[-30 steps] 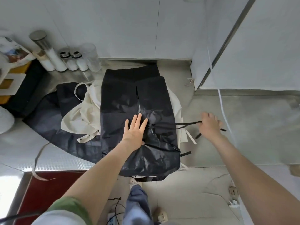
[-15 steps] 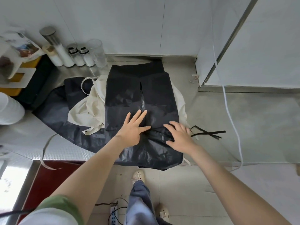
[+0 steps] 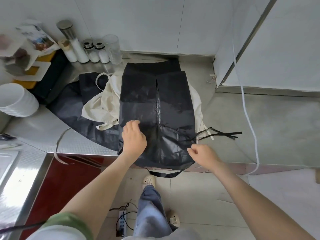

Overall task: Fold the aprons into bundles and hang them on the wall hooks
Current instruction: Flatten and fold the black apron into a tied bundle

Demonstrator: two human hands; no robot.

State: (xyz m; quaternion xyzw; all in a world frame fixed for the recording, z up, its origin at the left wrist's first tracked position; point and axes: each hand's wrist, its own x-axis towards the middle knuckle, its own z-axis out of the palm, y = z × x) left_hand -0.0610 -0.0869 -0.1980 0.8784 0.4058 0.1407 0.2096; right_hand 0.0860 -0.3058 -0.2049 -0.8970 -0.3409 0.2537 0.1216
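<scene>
**Both hands at the near end of the folded black apron**

The black apron (image 3: 155,108) lies in front of you as a long, narrow folded strip. It runs from the back of the steel counter (image 3: 259,122) to the front edge, where its near end hangs slightly over. It rests on top of a crumpled cream apron (image 3: 105,104), which in turn lies on a spread dark apron (image 3: 76,111) to the left.

Your left hand (image 3: 134,138) sits on the left side of the strip near the front. Its fingers are curled down onto the fabric, but you cannot tell whether they have any cloth in their grip.

Your right hand (image 3: 203,153) is at the strip's right edge with the fingers curled and the thumb and forefinger close together. Whether they pinch the edge is not clear either.

The black ties (image 3: 223,134) trail from the middle of the strip to the right across the bare counter. A black strap loop (image 3: 166,174) hangs below the counter edge between your arms.

At the back left stand several shakers (image 3: 94,52) and a clear glass (image 3: 112,49), with a stack of white bowls (image 3: 15,99) further left. A white cord (image 3: 247,110) hangs down on the right. A power strip (image 3: 122,221) lies on the floor near your feet.
</scene>
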